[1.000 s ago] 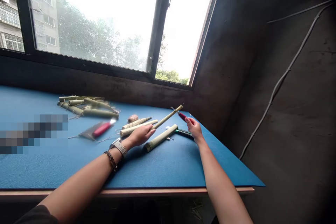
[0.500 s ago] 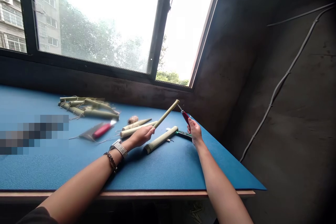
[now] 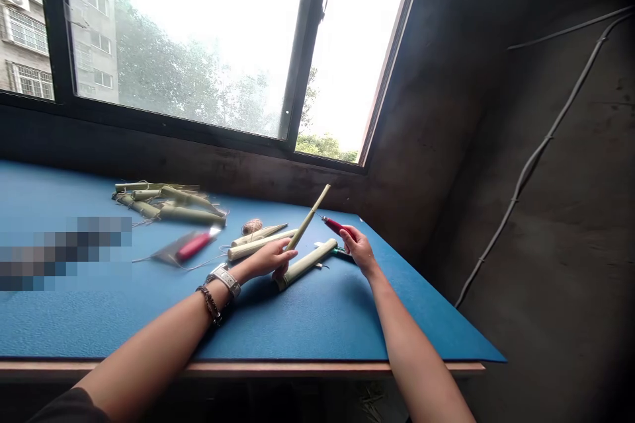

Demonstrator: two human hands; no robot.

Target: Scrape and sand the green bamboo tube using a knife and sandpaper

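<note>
My left hand [image 3: 268,258] is closed round the lower end of a thin bamboo stick [image 3: 309,217], which tilts up and to the right above the blue table [image 3: 149,317]. In my right hand [image 3: 358,248] I grip a red-handled tool [image 3: 333,225] whose tip points left toward the stick. A thicker bamboo piece [image 3: 305,264] lies on the table between my hands, and a green-handled tool [image 3: 340,251] shows just under my right hand.
Two pale bamboo pieces [image 3: 258,241] and a ball of twine [image 3: 251,226] lie left of my hands. Further left are a red-handled knife [image 3: 191,246] and a pile of green bamboo sticks [image 3: 169,205]. The table's front edge [image 3: 297,366] is near; a dark wall stands right.
The stick has tilted steeper in my left hand. My right hand moved left and down with the red tool, turning its tip from pointing up to pointing left.
</note>
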